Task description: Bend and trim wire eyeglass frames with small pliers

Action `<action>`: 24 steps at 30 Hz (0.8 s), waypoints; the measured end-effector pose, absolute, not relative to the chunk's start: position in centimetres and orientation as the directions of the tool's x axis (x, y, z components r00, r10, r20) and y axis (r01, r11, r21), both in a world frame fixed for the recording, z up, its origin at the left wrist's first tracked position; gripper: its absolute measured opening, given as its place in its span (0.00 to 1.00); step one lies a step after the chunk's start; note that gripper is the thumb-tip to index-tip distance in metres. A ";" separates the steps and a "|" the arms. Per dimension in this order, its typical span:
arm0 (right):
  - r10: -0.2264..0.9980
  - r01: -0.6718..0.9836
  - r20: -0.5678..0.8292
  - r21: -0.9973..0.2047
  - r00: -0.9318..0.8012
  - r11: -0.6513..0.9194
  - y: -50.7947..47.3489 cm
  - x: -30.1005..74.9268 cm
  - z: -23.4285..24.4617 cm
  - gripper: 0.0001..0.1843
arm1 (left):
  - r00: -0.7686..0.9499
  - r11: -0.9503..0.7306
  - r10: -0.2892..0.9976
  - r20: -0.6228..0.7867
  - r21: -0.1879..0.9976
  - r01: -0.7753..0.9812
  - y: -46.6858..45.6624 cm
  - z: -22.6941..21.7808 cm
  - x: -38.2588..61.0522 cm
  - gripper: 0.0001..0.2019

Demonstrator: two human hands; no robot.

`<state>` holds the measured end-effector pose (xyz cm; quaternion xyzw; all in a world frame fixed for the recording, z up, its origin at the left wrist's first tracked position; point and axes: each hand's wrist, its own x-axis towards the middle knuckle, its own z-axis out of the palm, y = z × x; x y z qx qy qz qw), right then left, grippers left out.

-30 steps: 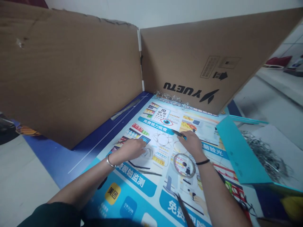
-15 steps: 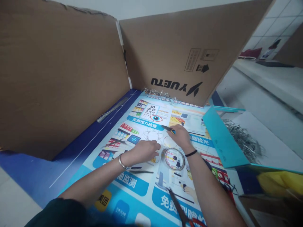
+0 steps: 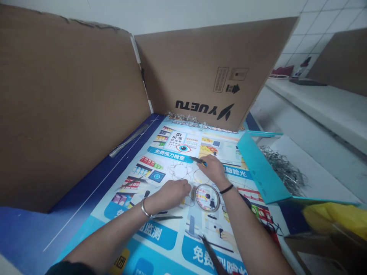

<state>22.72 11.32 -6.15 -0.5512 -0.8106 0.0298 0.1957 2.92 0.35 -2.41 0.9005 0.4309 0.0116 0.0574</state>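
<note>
My right hand (image 3: 212, 168) is wrapped round small pliers (image 3: 197, 160) with dark jaws and a bit of yellow and blue on the grip; the jaws point left. My left hand (image 3: 175, 193) is closed in a pinch, and whatever its fingertips hold is too fine to make out. Just beyond those fingertips lies a thin wire shape with loops round a ring (image 3: 180, 170). A round coil of wire (image 3: 207, 198) lies on the printed sheet (image 3: 174, 225) between my forearms. Nearer me are dark tweezers (image 3: 168, 218) and scissors (image 3: 212, 254) with red handles.
Cardboard panels (image 3: 71, 107) stand along the left and back. Crumpled clear bits (image 3: 186, 117) lie at the back panel's foot. At right, a turquoise box (image 3: 258, 172) holds a heap of wire pieces (image 3: 282, 172), with a yellow thing (image 3: 335, 217) in front.
The whole view has shifted slightly, so the scene sits lower and further left. Both hands keep nearly the same pose, and the pliers stay in my right hand.
</note>
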 end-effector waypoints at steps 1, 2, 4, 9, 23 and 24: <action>0.902 0.873 0.301 -0.285 -0.310 0.395 11.3 22.8 -6.1 0.13 | 0.605 -0.600 0.796 -0.006 0.123 0.791 0.5 -2.2 2.7 0.05; 0.897 0.863 0.323 -0.309 -0.301 0.400 11.3 22.8 -6.0 0.13 | 0.565 -0.564 0.824 0.034 0.144 0.813 0.7 -2.0 2.4 0.06; 0.884 0.831 0.375 -0.368 -0.278 0.417 11.2 22.8 -5.5 0.12 | 0.426 -0.457 0.888 0.173 0.225 0.861 1.3 -1.6 1.6 0.07; 0.861 0.641 0.406 -0.581 -0.306 0.501 10.4 21.4 -3.2 0.13 | 0.036 -0.383 0.806 0.591 0.475 0.792 3.2 -1.0 -0.6 0.04; 0.937 0.345 0.131 -0.906 -0.324 0.246 8.1 18.4 -1.4 0.14 | -0.129 -0.300 0.668 0.733 0.424 0.855 4.4 -2.2 -2.2 0.04; 0.937 0.345 0.124 -0.907 -0.326 0.240 8.0 18.4 -1.3 0.14 | -0.124 -0.301 0.669 0.733 0.420 0.856 4.5 -2.3 -2.2 0.04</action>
